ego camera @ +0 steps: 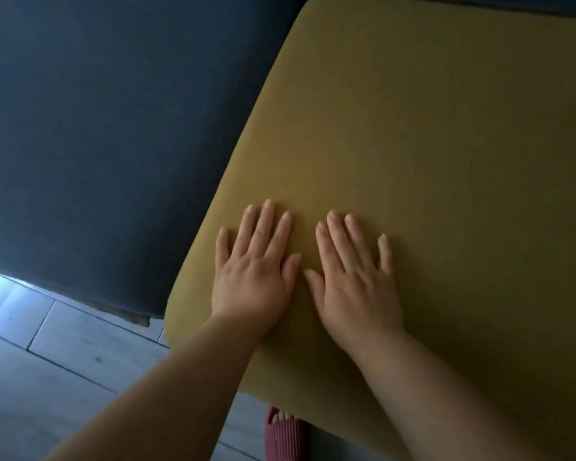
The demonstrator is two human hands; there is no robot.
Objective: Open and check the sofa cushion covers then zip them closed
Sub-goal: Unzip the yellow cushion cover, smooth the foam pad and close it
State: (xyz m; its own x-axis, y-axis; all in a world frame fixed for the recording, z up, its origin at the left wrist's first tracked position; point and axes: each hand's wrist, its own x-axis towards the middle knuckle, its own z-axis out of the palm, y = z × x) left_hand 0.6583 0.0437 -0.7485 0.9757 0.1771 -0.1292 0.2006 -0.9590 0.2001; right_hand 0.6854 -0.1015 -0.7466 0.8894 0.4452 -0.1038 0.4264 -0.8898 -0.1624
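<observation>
A large mustard-yellow seat cushion (pixel 429 154) fills the right of the head view, lying flat with its rounded near-left corner toward me. My left hand (pixel 253 271) and my right hand (pixel 353 277) both press flat on its top near that corner, palms down, fingers straight and slightly spread, thumbs almost touching. No zip or opening in the cover shows from this side.
A dark blue-grey sofa section (pixel 97 144) lies to the left of the cushion. Pale tiled floor (pixel 47 354) shows at the lower left, brightly lit at its edge. A foot in a red slipper (pixel 285 434) stands under the cushion's near edge.
</observation>
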